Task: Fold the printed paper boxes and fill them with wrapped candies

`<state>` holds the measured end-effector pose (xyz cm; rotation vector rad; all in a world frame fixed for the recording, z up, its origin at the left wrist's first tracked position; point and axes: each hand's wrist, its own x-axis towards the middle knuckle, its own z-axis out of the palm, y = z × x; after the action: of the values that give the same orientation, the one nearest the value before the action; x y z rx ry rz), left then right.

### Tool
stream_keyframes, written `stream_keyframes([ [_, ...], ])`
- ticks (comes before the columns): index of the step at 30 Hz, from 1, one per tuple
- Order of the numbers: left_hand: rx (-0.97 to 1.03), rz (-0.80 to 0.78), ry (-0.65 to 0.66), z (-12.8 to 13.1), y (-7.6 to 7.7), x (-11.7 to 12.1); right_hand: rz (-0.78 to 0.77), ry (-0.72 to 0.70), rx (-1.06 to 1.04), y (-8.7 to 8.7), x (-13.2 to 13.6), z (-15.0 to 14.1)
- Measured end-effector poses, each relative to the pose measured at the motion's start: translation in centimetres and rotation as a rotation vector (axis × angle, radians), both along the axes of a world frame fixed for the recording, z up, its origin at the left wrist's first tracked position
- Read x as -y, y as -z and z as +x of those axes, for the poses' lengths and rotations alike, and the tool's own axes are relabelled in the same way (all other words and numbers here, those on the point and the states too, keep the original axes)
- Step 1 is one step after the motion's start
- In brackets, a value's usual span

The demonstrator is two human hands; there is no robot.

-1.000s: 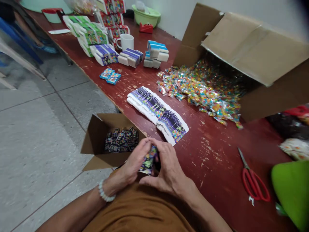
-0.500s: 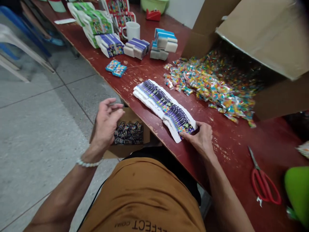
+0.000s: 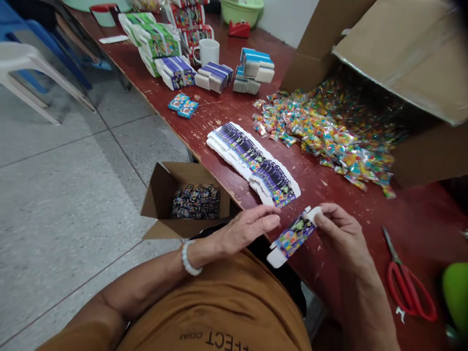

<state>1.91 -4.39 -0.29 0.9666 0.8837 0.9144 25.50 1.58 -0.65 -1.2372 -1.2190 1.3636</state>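
Pinched in my right hand [image 3: 343,234] is a small purple candy box [image 3: 295,236] with printed sides, its white end flaps sticking out. My left hand [image 3: 248,230] hovers just left of it, fingers stretched out and holding nothing. Beyond both hands, a fanned row of flat purple boxes [image 3: 252,158] lies along the table. A cardboard carton [image 3: 153,195] below the table's edge holds many small dark printed packs [image 3: 195,201]. To the right, a heap of wrapped candies [image 3: 329,131] spills from a large cardboard box [image 3: 402,53] onto the table.
Red-handled scissors [image 3: 405,282] lie on the red table [image 3: 329,195] at right. Farther back stand bundled purple boxes [image 3: 175,73], blue bundles [image 3: 256,66], green bundles [image 3: 157,39] and a white mug [image 3: 208,51]. Two blue boxes [image 3: 183,105] lie near the edge. A white stool [image 3: 29,63] stands left.
My right hand has taken one purple box from the near end of the row and drawn it toward me. My left hand has moved right, from above the carton to beside that box.
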Motion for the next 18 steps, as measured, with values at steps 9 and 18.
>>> stream_keyframes([
  [9, 0.342, -0.328, 0.384, 1.0, -0.1, 0.6, 0.006, -0.244, -0.012, -2.8, 2.9, -4.2],
  [18, 0.128, -0.169, -0.051, 0.1, 0.3, 0.4, -0.148, -0.317, -0.323, -1.3, 3.5, -7.1],
])
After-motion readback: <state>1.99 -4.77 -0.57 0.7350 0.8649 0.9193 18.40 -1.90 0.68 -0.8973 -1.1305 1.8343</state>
